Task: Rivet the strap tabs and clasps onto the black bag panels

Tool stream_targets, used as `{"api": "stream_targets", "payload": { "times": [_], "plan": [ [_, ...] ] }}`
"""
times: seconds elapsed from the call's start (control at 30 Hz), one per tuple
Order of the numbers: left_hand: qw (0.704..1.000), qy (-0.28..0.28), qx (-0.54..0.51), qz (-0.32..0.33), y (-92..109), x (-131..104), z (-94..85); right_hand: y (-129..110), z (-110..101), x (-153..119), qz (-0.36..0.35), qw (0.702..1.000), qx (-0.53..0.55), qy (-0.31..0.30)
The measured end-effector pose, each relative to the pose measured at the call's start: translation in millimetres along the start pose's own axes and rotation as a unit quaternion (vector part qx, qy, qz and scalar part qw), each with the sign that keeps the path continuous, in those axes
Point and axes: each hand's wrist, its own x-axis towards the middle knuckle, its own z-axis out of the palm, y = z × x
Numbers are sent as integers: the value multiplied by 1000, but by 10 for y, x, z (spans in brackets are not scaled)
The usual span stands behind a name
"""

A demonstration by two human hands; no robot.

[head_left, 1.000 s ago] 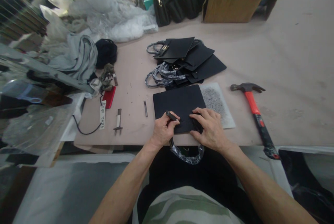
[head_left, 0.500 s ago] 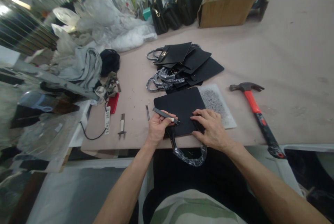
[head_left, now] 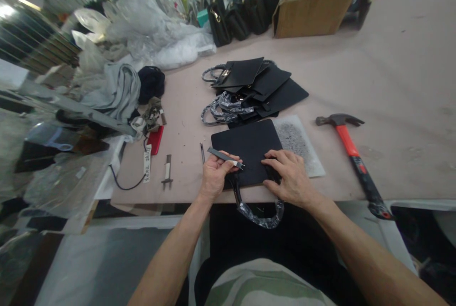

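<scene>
A flat black bag panel (head_left: 245, 142) lies at the table's front edge, its plastic-wrapped handle (head_left: 261, 220) hanging toward my lap. My left hand (head_left: 216, 170) is closed round a thin grey metal tool (head_left: 221, 155), whose forked tip is over the panel. My right hand (head_left: 288, 173) rests on the panel's right part, thumb and fingers apart around a dark piece near the handle's base; its fingertips seem to pinch it. Partly under the panel is a white speckled slab (head_left: 299, 144).
A hammer (head_left: 351, 149) lies at right. Behind the panel sit stacked black bag pieces (head_left: 263, 82). A cardboard box (head_left: 313, 9) and black bags (head_left: 238, 21) stand farther back. At left are a metal tool (head_left: 167, 173), a red object (head_left: 155, 140) and cloths (head_left: 117, 90).
The view has shifted very slightly. Both hands keep nearly the same positions on the panel, and the metal tool has barely moved.
</scene>
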Motion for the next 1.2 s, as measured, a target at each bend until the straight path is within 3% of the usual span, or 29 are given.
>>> {"api": "stream_targets", "payload": {
  "times": [0.33, 0.83, 1.2],
  "plan": [
    [979, 3, 179, 98, -24, -79, 105, -5, 9, -4, 6, 1000, 5, -1],
    [967, -28, 229, 110, -46, -90, 142, 8, 21, -3, 4, 1000, 0, -3],
    [941, -44, 287, 175, -95, -135, 144, -10, 3, -1, 5, 1000, 4, -3]
  ]
}}
